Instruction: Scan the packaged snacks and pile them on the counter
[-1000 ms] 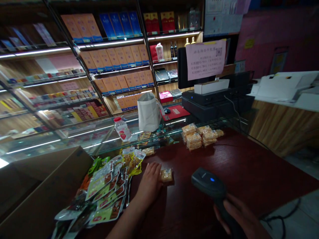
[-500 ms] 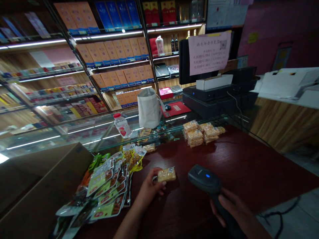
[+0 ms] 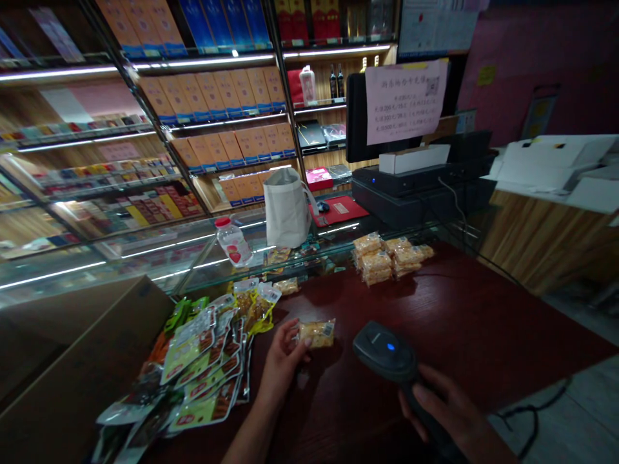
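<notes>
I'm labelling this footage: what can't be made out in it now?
In the head view:
Packet, left end: behind the left hand. Its label: too small.
Scanner, handle: partly behind the right hand, cut off by the bottom edge.
Carton, inside: dark, cut off by the left edge.

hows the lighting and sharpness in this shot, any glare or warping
Head view: dim over the dark red tabletop, against bright strip lights; head view: streaks of light glare across the glass counter; head view: left-hand shelf uprights slant strongly, probably wide-angle distortion; head view: print on the snack packet in the left hand is too soft to read.
</notes>
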